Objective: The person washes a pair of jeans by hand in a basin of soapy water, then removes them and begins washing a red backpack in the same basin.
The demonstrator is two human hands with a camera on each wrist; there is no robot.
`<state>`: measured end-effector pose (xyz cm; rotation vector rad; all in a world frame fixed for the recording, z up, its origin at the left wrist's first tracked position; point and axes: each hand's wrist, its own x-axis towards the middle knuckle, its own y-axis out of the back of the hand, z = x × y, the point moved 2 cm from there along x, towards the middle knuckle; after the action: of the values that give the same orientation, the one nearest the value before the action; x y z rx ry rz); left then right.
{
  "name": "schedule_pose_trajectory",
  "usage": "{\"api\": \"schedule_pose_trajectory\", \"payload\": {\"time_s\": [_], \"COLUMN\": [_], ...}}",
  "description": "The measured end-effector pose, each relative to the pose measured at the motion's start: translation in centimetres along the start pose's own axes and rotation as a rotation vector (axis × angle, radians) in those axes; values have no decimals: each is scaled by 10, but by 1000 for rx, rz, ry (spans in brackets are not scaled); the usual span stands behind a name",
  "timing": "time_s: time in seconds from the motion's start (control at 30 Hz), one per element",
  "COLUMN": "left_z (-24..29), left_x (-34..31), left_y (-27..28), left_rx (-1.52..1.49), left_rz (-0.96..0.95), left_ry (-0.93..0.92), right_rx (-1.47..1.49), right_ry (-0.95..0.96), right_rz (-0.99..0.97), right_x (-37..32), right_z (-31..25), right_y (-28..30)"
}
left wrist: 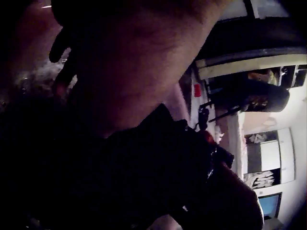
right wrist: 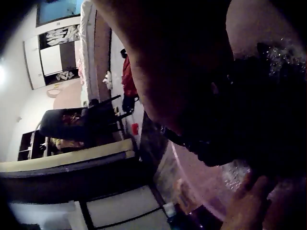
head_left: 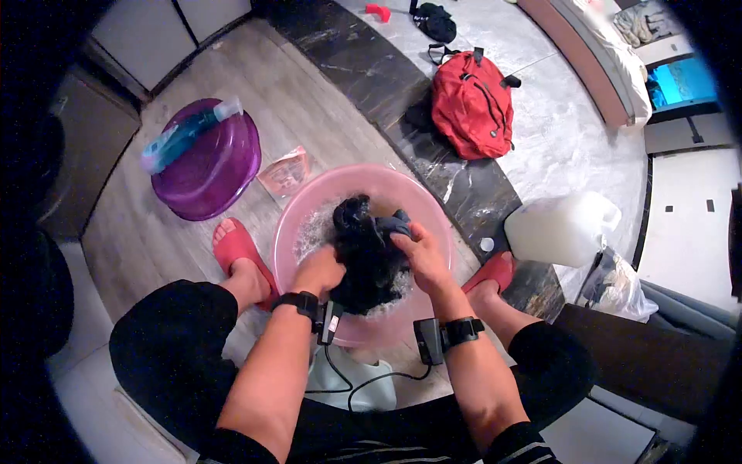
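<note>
Head cam gets the whole scene: soggy black garment [head_left: 369, 247] bunched in a round pink plastic basin [head_left: 442, 224] on the wood floor [head_left: 154, 240], suds [head_left: 313, 230] around it. Both left hand [head_left: 317, 271] and right hand [head_left: 423, 255] have fingers curled into the cloth. Wrist cams only catch murky close-ups of hand and fabric

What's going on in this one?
A person is hand-washing a dark garment in a pink basin full of suds. Both the left hand and the right hand grip the wet cloth, bunched up over the water. A purple basin with a blue bottle lying on it sits beside.
</note>
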<state>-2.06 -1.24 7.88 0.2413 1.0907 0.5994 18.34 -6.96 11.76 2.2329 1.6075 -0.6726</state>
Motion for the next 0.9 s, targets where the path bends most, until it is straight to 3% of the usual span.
{"api": "schedule_pose_trajectory", "payload": {"time_s": [0.03,0.13,0.23,0.33,0.43,0.53,0.57,0.67,0.77,0.87,0.9], "left_z": [13,43,78,117,121,113,105,92,80,85,87], "left_x": [-10,-26,-50,-107,-134,-149,-148,-140,-138,-152,-158], "left_y": [14,52,90,114,106,84,72,58,73,101,108], "left_rx": [-68,-108,-244,-427,-546,-658,-741,-945,-1032,-763,-724], "left_rz": [138,224,114,-162,-220,-275,-259,-192,-89,160,196], "left_ry": [-87,-178,-380,-309,-239,-244,-237,-201,-238,-415,-420], "right_rx": [-21,-16,16,-40,-301,-302,-244,-295,-475,-497,-456], "right_ry": [20,85,163,251,318,316,452,539,563,827,784], "right_rz": [-6,-21,-29,-73,-134,-117,-99,-40,-149,-68,-96], "right_x": [-7,-30,-54,-76,-107,-136,-133,-139,-144,-147,-142], "right_z": [-13,-49,-81,-106,-122,-115,-97,-73,-49,-41,-37], "right_y": [-1,-6,-6,-6,-9,-21,-24,-41,-58,-70,-71]}}
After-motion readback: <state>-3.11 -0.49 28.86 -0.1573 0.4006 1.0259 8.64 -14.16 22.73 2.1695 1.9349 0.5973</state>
